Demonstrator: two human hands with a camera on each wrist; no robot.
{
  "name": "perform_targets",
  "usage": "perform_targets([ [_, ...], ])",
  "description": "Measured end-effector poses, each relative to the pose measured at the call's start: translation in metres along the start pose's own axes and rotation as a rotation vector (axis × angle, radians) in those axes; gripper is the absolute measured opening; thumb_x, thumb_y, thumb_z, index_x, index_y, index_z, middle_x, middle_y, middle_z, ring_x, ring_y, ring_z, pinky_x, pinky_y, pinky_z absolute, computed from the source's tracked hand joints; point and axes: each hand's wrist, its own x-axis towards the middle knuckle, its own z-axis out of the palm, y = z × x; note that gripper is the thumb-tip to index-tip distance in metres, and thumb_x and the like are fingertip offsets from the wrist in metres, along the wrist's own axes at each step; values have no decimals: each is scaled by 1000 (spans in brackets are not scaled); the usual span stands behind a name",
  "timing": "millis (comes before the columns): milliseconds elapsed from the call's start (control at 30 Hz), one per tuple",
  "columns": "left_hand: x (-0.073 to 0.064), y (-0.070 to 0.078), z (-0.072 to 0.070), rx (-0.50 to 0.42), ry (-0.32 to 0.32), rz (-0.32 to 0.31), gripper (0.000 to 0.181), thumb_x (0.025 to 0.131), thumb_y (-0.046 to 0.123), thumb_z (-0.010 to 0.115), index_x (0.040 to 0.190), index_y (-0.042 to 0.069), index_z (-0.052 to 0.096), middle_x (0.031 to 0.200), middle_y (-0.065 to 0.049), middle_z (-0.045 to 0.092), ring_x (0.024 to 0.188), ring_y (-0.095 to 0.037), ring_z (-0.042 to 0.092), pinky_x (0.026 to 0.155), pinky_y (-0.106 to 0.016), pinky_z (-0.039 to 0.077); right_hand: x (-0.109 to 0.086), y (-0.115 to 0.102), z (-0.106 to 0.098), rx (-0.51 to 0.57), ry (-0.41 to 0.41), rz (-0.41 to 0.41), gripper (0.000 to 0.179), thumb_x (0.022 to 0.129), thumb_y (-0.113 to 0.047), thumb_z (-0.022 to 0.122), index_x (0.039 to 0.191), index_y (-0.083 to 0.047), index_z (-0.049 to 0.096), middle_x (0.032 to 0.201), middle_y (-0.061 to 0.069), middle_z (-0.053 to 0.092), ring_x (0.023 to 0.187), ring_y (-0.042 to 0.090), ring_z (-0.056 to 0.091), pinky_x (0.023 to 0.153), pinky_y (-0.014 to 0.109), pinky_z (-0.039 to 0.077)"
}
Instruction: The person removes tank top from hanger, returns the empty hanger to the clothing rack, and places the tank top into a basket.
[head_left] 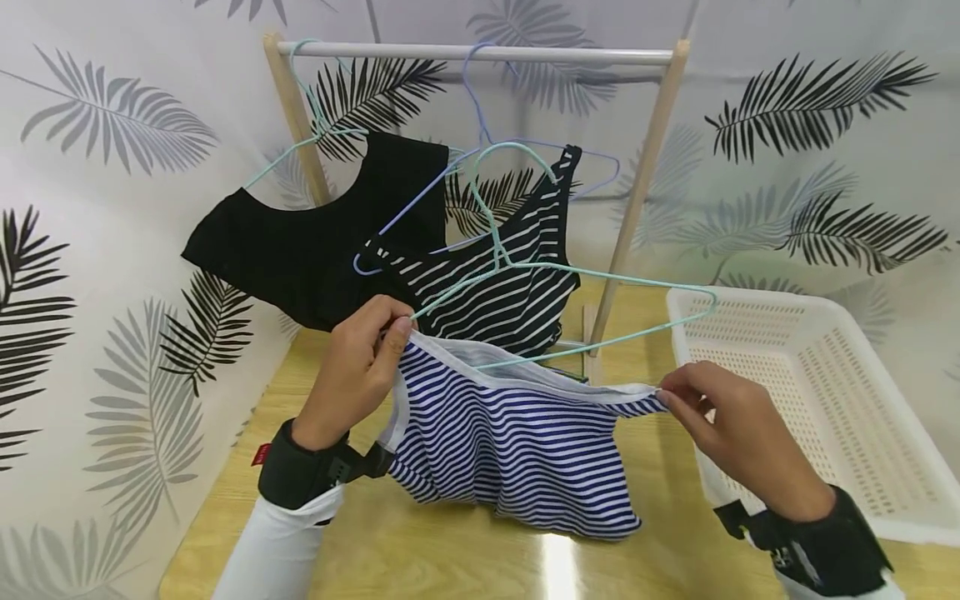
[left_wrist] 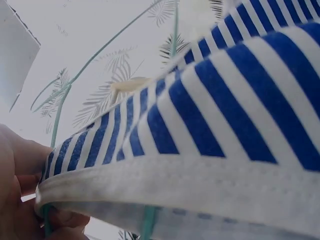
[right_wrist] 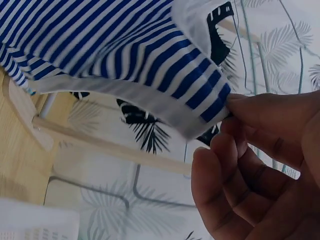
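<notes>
Holding a blue-and-white striped top (head_left: 517,450) at 6 o'clock in the head view, spread between both hands over a wooden table (head_left: 420,554).
Clamping one shoulder of it against an arm of the mint hanger (head_left: 498,255) in the left hand (head_left: 362,367), at 8 o'clock; pinching the other shoulder between thumb and fingers of the right hand (head_left: 738,427), at 4 o'clock, apart from the hanger's bare end at 3 o'clock. Facing a rack (head_left: 375,51) at 12 o'clock, hung with a black top (head_left: 281,250) toward 10 o'clock. Working beside a white basket (head_left: 825,375) toward 4 o'clock.
</notes>
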Motion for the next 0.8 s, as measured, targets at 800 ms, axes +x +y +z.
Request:
perform_targets([
  [800, -11, -7, 21, -14, -123, -30, 9, 98, 6, 52, 99, 4, 61, 88, 0, 51, 73, -11, 47, 62, -26, 42, -5, -59, 88, 44, -318, 110, 12, 82, -18, 76, 94, -15, 73, 89, -5, 71, 79, 11, 67, 68, 32, 53],
])
